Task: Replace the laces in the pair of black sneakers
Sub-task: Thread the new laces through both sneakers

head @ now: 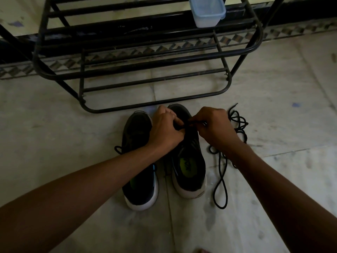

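Two black sneakers with white soles stand side by side on the floor, toes pointing away from me. The left sneaker (135,136) shows a lace loop at its left side. Over the front of the right sneaker (189,161) both my hands work close together. My left hand (165,128) has its fingers curled at the eyelets, pinching a black lace. My right hand (213,128) pinches the same lace's end between thumb and fingers. A loose black lace (221,178) lies coiled on the floor to the right of the shoes.
A black metal shoe rack (145,57) stands just beyond the sneakers' toes, its lower bar close to them. A translucent plastic box (207,10) sits on its upper shelf. Pale stone floor (63,125) spreads on both sides, with a patterned border along the wall.
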